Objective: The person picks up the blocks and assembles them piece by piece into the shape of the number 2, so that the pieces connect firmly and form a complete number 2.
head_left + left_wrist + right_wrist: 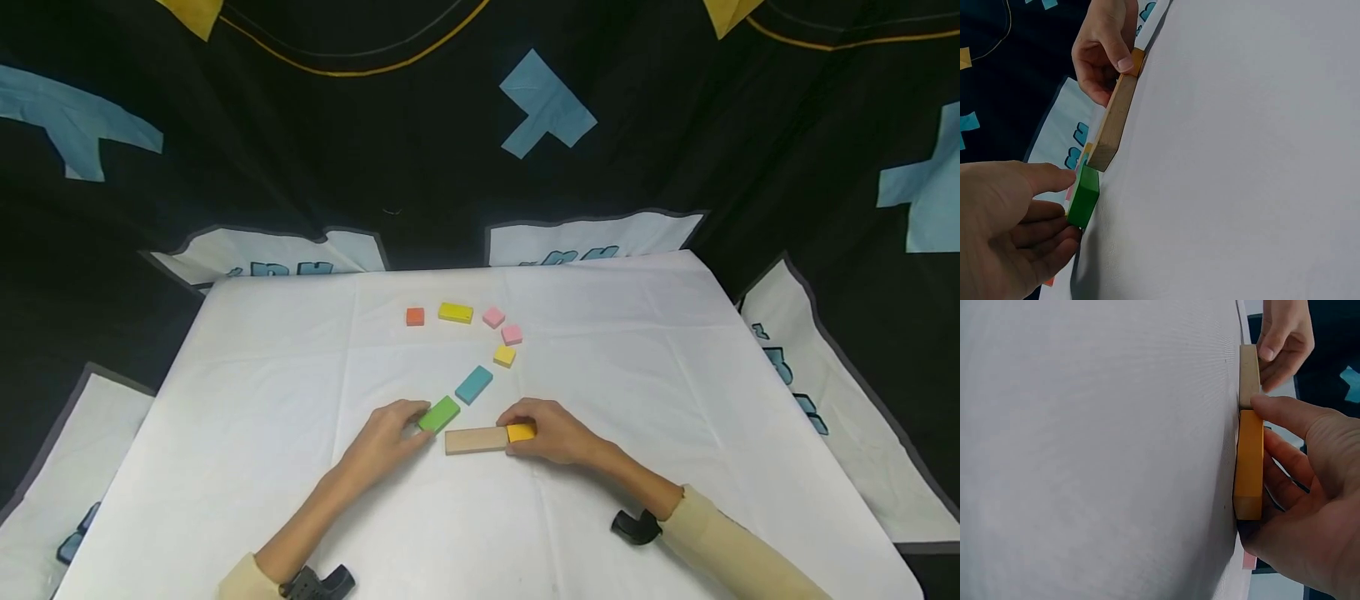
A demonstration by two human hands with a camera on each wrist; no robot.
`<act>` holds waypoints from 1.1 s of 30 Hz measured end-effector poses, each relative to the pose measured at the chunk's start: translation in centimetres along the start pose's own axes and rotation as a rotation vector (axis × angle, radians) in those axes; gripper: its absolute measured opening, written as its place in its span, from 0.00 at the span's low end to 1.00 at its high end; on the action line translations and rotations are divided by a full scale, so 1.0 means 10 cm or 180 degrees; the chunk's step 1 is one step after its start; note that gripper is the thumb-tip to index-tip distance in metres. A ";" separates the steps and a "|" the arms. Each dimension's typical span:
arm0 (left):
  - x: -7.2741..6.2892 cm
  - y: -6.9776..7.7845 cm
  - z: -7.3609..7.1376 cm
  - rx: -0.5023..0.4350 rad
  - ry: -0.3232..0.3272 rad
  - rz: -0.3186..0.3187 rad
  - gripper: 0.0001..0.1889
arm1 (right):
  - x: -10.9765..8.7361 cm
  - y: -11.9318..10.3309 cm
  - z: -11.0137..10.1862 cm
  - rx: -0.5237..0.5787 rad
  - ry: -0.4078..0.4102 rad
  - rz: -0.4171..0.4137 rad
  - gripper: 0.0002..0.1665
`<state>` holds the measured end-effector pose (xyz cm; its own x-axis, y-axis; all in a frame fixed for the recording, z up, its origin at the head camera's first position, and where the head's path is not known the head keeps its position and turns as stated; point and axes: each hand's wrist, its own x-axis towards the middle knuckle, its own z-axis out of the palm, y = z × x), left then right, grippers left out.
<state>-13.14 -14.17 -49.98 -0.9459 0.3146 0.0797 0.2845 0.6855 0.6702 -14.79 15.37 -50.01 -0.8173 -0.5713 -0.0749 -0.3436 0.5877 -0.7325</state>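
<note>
Orange-yellow rectangular block (1249, 464): on white cloth-covered table (637, 358), pinched by right hand (552, 431), end against a beige wooden rectangular block (476, 440). Bright green rectangular block (439, 414): pinched between thumb and fingers of left hand (388, 435), just beside the wooden block's other end.

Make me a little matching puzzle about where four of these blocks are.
Blocks:
1. green block
2. wooden block
3. blue block
4. red block

Places:
A. just left of the long yellow block
B. between the fingers and thumb of the left hand
C. between the green block and the small yellow block
D. end to end with the orange block

Pairs: 1-B, 2-D, 3-C, 4-A
</note>
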 end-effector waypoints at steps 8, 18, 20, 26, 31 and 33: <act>0.07 -0.01 0.00 -0.0053 0.0017 -0.0012 0.19 | 0.00 0.00 0.01 -0.0028 0.0040 -0.0026 0.19; 0.17 0.00 0.03 -0.0042 -0.0109 -0.0110 0.21 | 0.02 0.03 0.02 -0.0047 0.0054 -0.0022 0.19; 0.19 -0.02 0.03 -0.0059 -0.0151 -0.0089 0.22 | 0.02 0.04 0.02 -0.0051 0.0047 0.0006 0.19; 0.24 -0.07 -0.03 -0.0093 -0.0426 0.0050 0.25 | 0.02 0.04 0.03 -0.0050 0.0038 0.0037 0.18; 0.26 -0.12 -0.09 -0.0058 -0.0720 0.0203 0.29 | 0.02 0.04 0.02 -0.0013 0.0045 -0.0014 0.18; 0.28 -0.14 -0.10 -0.0046 -0.0836 0.0233 0.31 | 0.01 0.05 0.02 -0.0024 0.0051 -0.0020 0.18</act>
<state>-16.31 -14.92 -50.00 -0.8494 0.5238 -0.0647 0.3464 0.6459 0.6803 -14.97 15.46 -50.50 -0.8225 -0.5657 -0.0593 -0.3522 0.5885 -0.7278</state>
